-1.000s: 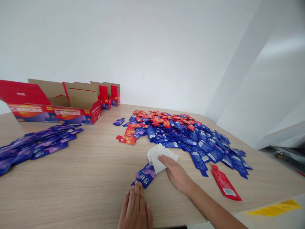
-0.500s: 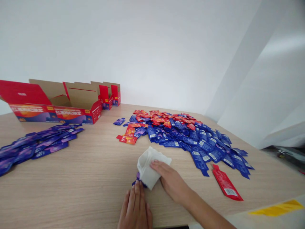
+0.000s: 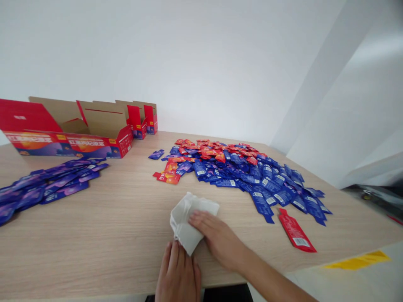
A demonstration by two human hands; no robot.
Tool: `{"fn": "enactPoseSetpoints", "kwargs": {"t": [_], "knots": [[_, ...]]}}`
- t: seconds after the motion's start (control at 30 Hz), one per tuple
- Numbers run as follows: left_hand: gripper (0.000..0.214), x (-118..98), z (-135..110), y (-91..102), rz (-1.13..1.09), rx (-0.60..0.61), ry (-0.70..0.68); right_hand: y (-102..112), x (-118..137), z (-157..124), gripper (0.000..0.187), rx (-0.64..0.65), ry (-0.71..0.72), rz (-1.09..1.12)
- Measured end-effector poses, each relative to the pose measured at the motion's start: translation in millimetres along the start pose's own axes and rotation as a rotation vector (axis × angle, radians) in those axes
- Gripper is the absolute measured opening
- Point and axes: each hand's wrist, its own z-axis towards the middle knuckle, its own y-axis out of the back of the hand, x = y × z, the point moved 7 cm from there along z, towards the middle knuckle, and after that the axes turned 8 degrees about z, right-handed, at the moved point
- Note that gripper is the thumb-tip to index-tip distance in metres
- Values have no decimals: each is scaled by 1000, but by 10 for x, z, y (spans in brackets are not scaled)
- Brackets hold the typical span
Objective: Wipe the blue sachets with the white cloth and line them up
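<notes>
Near front edge of table (image 3: 119,235), cloth (image 3: 185,231) was gripped by right hand (image 3: 214,238), left hand (image 3: 179,272) laid flat, open; left-edge packet row (image 3: 61,183) seemed wiped, pile (image 3: 234,168) remained.

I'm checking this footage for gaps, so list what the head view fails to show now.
- Head view: whatever lies under the white cloth, covered by it and the right hand.
- Head view: the left hand's wrist, cut off by the bottom edge.
- Head view: the left end of the blue pouches, cut off by the left edge.
- Head view: fine print on the red pouch, too small and blurred.
</notes>
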Motion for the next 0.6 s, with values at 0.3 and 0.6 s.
{"fn": "enactPoseSetpoints", "kwargs": {"t": [0.3,0.6], "knots": [[56,-26,51,27,41,-47,57,489,-492,-49,59,-225,-180,-53],[49,-12,19,16,-3,10,11,222,-439,-8,71,-134,-100,6]]}}
